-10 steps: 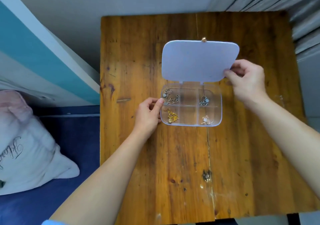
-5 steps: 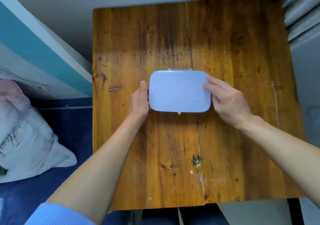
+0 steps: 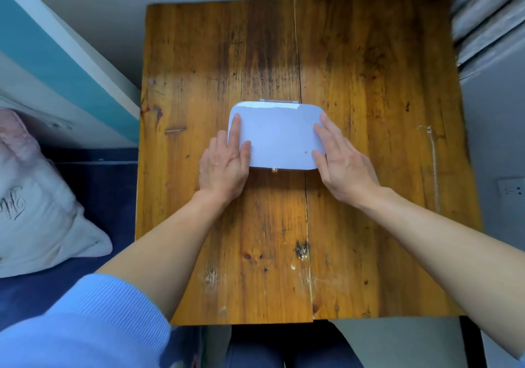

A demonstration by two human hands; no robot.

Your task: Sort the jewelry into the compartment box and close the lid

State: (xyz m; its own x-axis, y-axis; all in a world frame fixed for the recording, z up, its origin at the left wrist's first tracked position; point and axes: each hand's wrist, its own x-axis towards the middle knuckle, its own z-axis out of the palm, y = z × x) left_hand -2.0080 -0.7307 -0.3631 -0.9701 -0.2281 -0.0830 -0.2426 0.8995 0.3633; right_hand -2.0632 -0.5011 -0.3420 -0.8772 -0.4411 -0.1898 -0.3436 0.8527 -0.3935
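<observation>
At the centre of the wooden table (image 3: 355,83) sits one compartment box (image 3: 279,137), its pale lid (image 3: 279,129) down flat over the base — contents hidden, no jewelry countable inside. Hinge strip (image 3: 279,100) visible along the far edge; one small bead-like clasp (image 3: 274,170) protrudes at the near edge.

Left hand (image 3: 225,166): open, palm down, fingers extended and close together. Fingertips (image 3: 236,120) lie on the left end of the lid; the heel of the hand rests on the table just beside the box. Not grasping anything — flat contact only.

Right hand (image 3: 345,163): likewise open, palm down, fingers straight. Fingertips (image 3: 322,129) overlap the right end of the lid, and the thumb touches the lid near its near-right corner. Nothing is gripped.

Count: two hands, both flat on one closed box, one at each short end. Both forearms are bare; a light blue sleeve (image 3: 85,325) shows on the left arm, pushed up past the elbow.

One thin chain (image 3: 434,169) lies stretched out on the table near its right edge, well apart from the box and from the right hand.

Off the table to the left: one pale pillow (image 3: 37,197) with script lettering, lying on dark blue bedding (image 3: 93,169).
</observation>
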